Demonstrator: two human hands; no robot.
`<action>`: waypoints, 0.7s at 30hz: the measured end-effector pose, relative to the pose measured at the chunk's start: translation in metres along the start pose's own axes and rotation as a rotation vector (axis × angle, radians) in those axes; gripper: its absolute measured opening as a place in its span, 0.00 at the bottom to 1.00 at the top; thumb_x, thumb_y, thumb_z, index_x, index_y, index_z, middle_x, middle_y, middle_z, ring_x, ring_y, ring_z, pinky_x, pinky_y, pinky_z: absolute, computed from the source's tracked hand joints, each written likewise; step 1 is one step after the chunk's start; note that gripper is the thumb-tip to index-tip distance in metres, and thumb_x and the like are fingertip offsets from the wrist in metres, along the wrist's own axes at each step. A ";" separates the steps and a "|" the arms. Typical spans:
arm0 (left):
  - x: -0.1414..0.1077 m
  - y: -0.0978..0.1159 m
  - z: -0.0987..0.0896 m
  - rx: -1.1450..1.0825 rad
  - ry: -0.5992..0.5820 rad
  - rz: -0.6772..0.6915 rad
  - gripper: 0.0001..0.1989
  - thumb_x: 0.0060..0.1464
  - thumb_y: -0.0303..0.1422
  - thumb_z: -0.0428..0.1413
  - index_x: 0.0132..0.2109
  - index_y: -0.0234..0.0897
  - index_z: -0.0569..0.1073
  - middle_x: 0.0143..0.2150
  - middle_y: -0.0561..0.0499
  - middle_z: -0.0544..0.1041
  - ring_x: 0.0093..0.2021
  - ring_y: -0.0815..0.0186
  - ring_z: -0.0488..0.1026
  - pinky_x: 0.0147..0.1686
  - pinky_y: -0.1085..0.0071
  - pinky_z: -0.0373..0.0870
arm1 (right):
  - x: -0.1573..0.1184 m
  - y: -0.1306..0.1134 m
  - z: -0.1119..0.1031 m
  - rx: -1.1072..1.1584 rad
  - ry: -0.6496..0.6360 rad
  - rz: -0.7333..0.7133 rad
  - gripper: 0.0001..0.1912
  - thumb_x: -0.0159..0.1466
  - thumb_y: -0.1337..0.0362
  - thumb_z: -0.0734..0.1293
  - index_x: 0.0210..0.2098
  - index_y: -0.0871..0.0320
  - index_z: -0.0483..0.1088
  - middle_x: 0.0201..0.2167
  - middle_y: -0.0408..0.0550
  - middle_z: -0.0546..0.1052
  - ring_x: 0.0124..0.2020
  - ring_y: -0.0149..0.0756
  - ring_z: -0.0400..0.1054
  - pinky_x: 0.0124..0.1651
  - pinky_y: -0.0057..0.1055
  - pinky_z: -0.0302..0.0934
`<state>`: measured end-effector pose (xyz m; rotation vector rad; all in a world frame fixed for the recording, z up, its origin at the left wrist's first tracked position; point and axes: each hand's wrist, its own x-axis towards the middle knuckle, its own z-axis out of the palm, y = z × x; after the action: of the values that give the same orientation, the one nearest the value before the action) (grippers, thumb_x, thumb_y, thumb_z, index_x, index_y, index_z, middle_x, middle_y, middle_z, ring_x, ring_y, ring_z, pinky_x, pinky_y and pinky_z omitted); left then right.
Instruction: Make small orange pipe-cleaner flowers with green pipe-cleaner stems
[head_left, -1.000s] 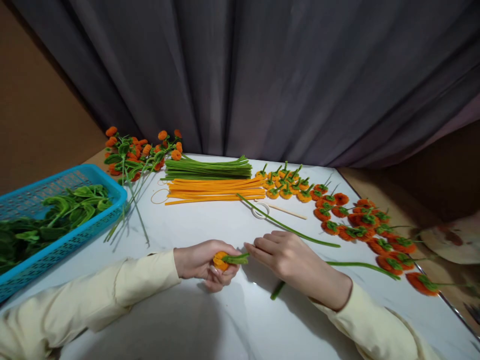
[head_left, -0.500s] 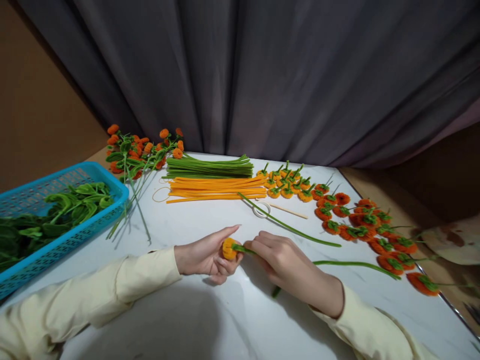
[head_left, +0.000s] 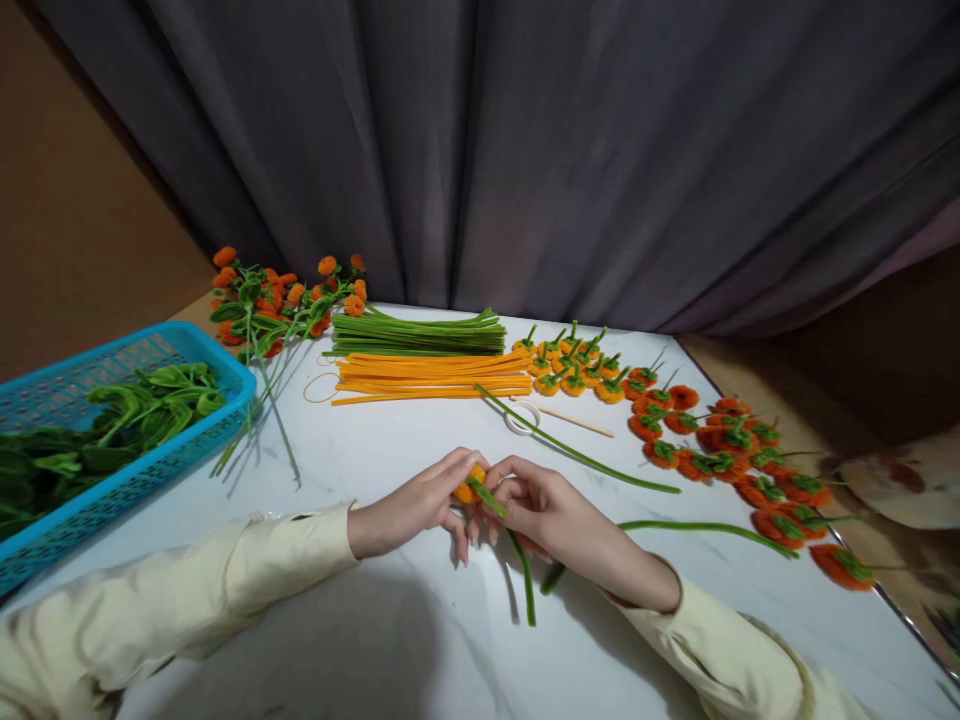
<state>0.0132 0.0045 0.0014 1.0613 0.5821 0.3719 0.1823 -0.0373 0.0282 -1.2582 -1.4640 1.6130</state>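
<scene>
Over the near middle of the white table, my left hand [head_left: 420,505] pinches a small yellow chenille flower [head_left: 464,490] between thumb and fingers. A short green stem sticks out of the flower towards the lower right. My right hand [head_left: 551,510] is closed against it, its fingers on a green pipe cleaner [head_left: 526,585] whose bent end hangs below the hand. Where the pipe cleaner meets the flower is hidden by the fingers. Another green pipe cleaner [head_left: 712,526] lies on the table, passing behind my right wrist.
Bundles of green pipe cleaners [head_left: 420,335] and yellow pipe cleaners [head_left: 427,375] lie ahead, near a tape roll [head_left: 521,430] and a thin stick [head_left: 577,423]. Yellow flower heads [head_left: 574,382] and orange flower heads [head_left: 724,440] spread right. A blue basket [head_left: 244,385] of leaves and stemmed orange flowers [head_left: 274,300] stand left.
My hands have come together around the yellow flower. The flower has tilted, its stem now pointing down to the right, and a green pipe cleaner end now hangs beneath my right hand.
</scene>
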 end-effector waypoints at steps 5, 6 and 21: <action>-0.002 0.004 0.001 0.147 0.045 0.099 0.21 0.62 0.44 0.42 0.53 0.34 0.62 0.30 0.50 0.69 0.27 0.68 0.68 0.30 0.69 0.68 | 0.001 -0.008 -0.006 0.261 -0.086 0.186 0.07 0.56 0.65 0.65 0.34 0.62 0.65 0.24 0.42 0.72 0.13 0.19 0.52 0.15 0.20 0.45; -0.003 0.005 0.001 0.235 0.062 0.122 0.21 0.62 0.43 0.41 0.54 0.34 0.63 0.29 0.51 0.69 0.26 0.69 0.67 0.30 0.70 0.67 | 0.001 -0.008 -0.008 0.320 -0.121 0.208 0.08 0.56 0.65 0.66 0.33 0.63 0.66 0.25 0.44 0.72 0.13 0.18 0.53 0.15 0.20 0.44; -0.009 0.005 0.000 0.916 0.015 0.437 0.20 0.63 0.35 0.39 0.58 0.38 0.65 0.52 0.47 0.73 0.51 0.65 0.69 0.52 0.70 0.63 | 0.004 0.002 -0.005 0.293 -0.039 0.250 0.14 0.48 0.59 0.74 0.25 0.65 0.70 0.14 0.37 0.64 0.14 0.18 0.45 0.16 0.22 0.34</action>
<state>0.0059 0.0015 0.0082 2.0842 0.5345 0.5072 0.1859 -0.0325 0.0256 -1.2808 -1.0735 1.9438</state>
